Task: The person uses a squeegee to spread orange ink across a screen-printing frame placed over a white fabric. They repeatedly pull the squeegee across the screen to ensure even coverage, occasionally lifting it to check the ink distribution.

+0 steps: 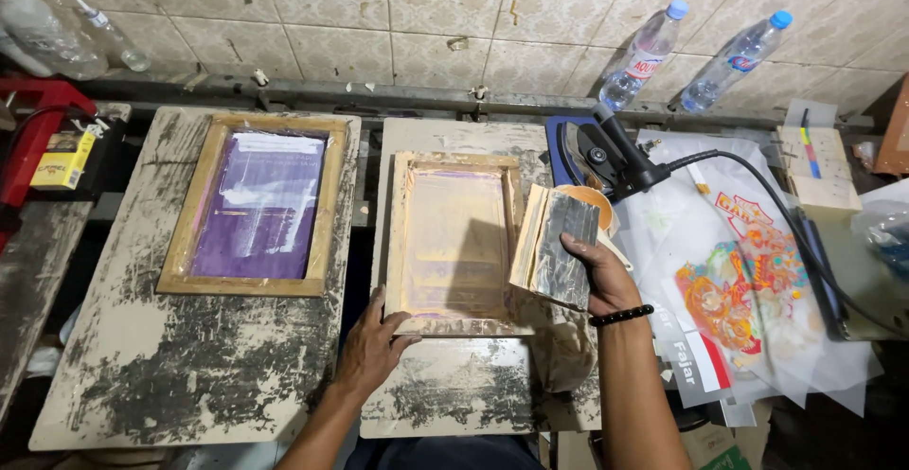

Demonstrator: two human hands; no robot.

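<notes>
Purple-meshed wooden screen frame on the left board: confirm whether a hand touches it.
No, the purple-meshed wooden screen frame lies untouched.

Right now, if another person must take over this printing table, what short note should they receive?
Left hand: presses the near-left corner of the middle wooden screen frame, which lies flat on the paint-stained board.
Right hand: holds the squeegee lifted at the frame's right edge, blade off the mesh.
Second frame with purple mesh lies on the left board, untouched.
Done: frame is placed. Whether ink was pulled cannot be told.
</notes>
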